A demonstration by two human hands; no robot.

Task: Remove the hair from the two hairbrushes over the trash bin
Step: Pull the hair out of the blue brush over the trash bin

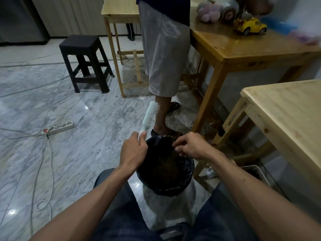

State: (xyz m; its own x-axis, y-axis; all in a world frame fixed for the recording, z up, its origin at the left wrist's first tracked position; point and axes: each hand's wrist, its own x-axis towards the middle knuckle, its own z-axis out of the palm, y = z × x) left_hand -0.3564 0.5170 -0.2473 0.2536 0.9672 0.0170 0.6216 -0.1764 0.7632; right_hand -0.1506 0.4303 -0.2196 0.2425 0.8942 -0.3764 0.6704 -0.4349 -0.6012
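Bin: round trash bin with black liner, hair inside, between the knees.
Right hand: fingertips pinched over bin; strands too fine to confirm.
Left hand: grips pale green plastic hairbrush by the handle, head beyond rim.
Risk: loosened hair likely drops on grey marble floor.

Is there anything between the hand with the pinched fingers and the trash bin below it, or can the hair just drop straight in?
Nothing visible is in the way. The right hand is right over the open trash bin, with only air beneath its fingertips.

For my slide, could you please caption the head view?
Left hand holds a pale hairbrush beside the lined trash bin; right hand pinches above it.
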